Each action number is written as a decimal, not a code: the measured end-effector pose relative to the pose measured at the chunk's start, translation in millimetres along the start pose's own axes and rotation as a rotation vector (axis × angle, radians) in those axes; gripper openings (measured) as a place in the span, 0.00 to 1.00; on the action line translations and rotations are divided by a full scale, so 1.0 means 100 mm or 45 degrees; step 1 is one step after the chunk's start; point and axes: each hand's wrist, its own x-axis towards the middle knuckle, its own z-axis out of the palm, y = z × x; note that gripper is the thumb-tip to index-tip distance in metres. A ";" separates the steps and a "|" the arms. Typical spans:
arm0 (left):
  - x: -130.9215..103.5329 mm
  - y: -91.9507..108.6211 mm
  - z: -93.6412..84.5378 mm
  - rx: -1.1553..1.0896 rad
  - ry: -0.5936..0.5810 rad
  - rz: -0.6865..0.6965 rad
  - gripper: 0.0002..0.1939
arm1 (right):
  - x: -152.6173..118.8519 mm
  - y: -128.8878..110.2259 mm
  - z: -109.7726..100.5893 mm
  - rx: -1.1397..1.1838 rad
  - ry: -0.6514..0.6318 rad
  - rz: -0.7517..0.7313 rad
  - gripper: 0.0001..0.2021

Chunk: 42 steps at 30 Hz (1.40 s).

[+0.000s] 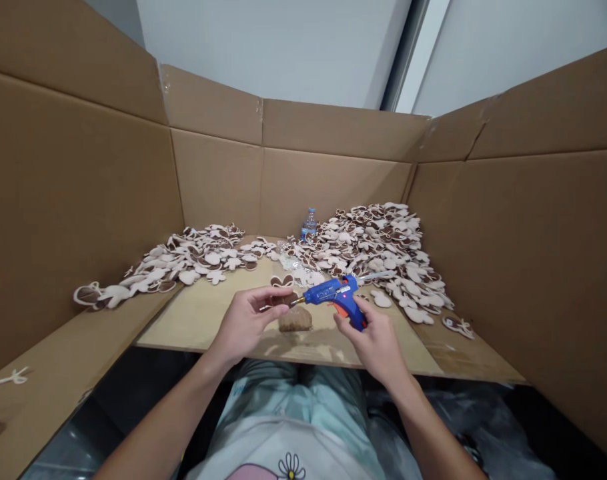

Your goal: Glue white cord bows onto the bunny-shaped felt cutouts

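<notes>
A blue glue gun [328, 291] is gripped by its handle in the right hand [376, 333]. A small brown piece with pale-edged ears [282, 283] is pinched in the left hand [246, 320], right by the gun's tip; whether they touch is hard to tell. Both are held over the board [183, 320]. A bottle [309, 225] is seen between two heaps [383, 250].

White flower-print shirt [283, 440], mint bottoms [323, 398]

Brown piece [285, 299] partly behind left hand [244, 323]
</notes>
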 end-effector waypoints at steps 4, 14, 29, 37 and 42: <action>-0.01 0.02 0.00 0.000 -0.013 0.010 0.13 | -0.01 -0.01 0.00 -0.043 0.023 -0.029 0.10; -0.02 0.04 0.00 0.028 -0.010 0.025 0.13 | 0.00 -0.02 -0.03 -0.064 0.027 -0.030 0.10; -0.01 0.04 -0.01 -0.007 -0.012 0.011 0.13 | 0.01 -0.02 -0.03 -0.081 0.048 -0.039 0.09; -0.02 0.09 -0.01 0.017 0.007 -0.006 0.13 | 0.01 -0.02 -0.04 -0.088 0.056 -0.037 0.09; -0.02 0.09 -0.01 0.008 0.005 -0.004 0.13 | 0.00 -0.03 -0.04 -0.094 0.062 -0.033 0.09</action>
